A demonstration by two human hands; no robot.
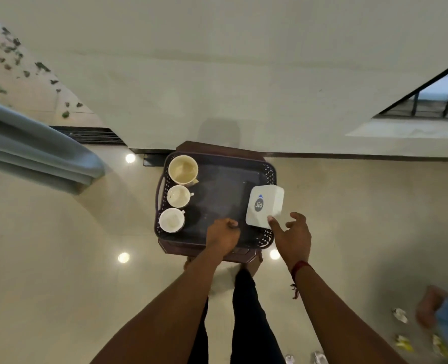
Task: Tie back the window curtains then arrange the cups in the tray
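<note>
Honestly, cups (179,196) look done, lined up at the tray's (219,187) 9 o'clock. Right hand (292,239) is spread, touching the box (264,206); left hand (222,236) is curled, can't tell around what.

Three cups (178,196) in a row along the tray's (268,171) left side, box (264,206) right.

The left forearm (165,306) and right forearm (335,306), both bare, rise from the bottom edge toward the middle of the frame, drawing closer together. The left hand (224,236) sits just left of centre, back upward, fingers curled under in a loose fist. The right hand (293,239) lies beside it, palm down, thumb stretched up and left, the other fingers spread and loosely bent. A red thread (300,267) circles the right wrist.
</note>
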